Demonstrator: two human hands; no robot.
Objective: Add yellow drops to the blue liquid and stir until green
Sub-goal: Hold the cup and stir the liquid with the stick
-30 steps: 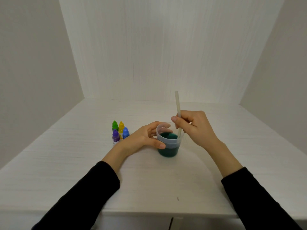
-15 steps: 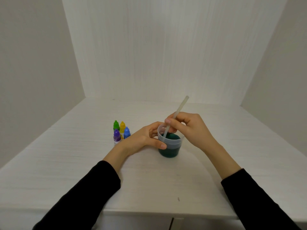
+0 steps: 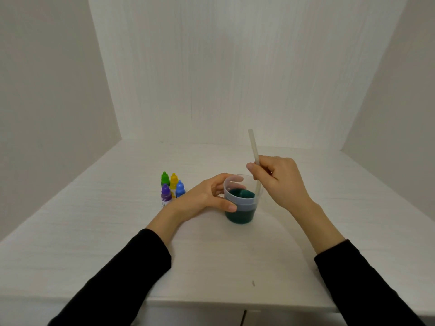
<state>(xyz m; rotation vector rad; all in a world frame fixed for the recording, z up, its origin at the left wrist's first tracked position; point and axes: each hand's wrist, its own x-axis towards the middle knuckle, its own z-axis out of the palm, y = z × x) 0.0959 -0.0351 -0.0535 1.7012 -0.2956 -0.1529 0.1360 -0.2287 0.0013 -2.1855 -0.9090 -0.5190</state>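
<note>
A clear plastic cup (image 3: 240, 214) stands mid-table, holding dark teal-green liquid (image 3: 242, 193). My left hand (image 3: 200, 198) wraps around the cup's left side, thumb in front. My right hand (image 3: 280, 182) pinches a pale stirring stick (image 3: 253, 147) that stands nearly upright, its lower end inside the cup at the right wall. The yellow dropper bottle (image 3: 174, 181) stands capped to the left of the cup, in a cluster with other bottles.
Green (image 3: 165, 178), purple (image 3: 166, 195) and blue (image 3: 180, 188) dropper bottles stand around the yellow one, just left of my left hand. The white table (image 3: 235, 255) is walled at the back and both sides; its front edge runs under my sleeves.
The stick swung from leaning right with its tip at the cup's left, back to nearly upright at the cup's right side. My left hand stayed on the cup.
</note>
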